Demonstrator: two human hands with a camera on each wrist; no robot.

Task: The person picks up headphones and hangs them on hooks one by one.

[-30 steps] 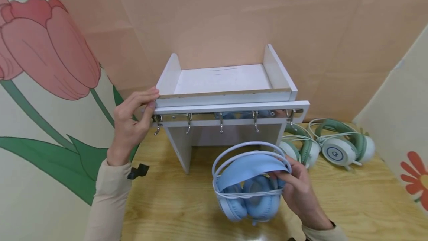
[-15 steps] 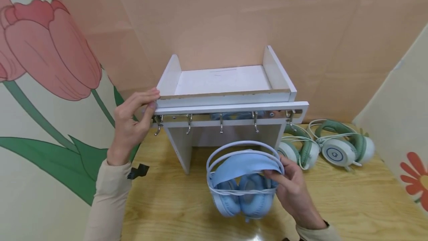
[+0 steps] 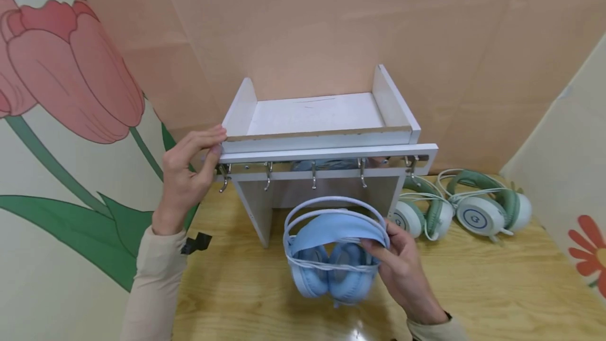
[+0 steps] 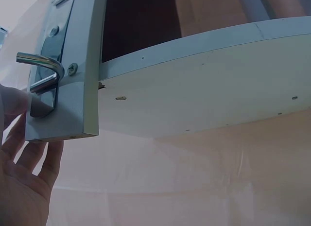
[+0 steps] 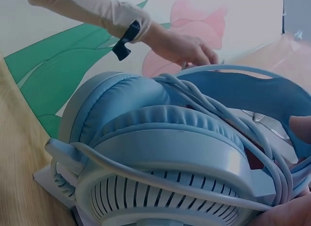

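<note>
A pair of light blue headphones (image 3: 331,257) with a white cord wound across it hangs in the air before a white shelf (image 3: 312,141). My right hand (image 3: 402,272) pinches the right side of its headband, and the ear cups hang down. Up close in the right wrist view are the ribbed cup (image 5: 165,187) and the twisted cord (image 5: 228,114). At the shelf's left front corner, my left hand (image 3: 189,172) grips the end of the hook rail (image 3: 326,150), thumb in front. The left wrist view has a metal hook (image 4: 46,70) beside those fingers.
Several metal hooks (image 3: 314,175) line the rail's front. Two pairs of green and white headphones (image 3: 478,214) lie on the wooden table (image 3: 473,288) to the shelf's right. A peach covering hangs behind; painted panels stand at both sides.
My right hand has carried the blue headphones leftward and slightly up, toward the middle of the shelf's front. The left hand has stayed at the rail's end.
</note>
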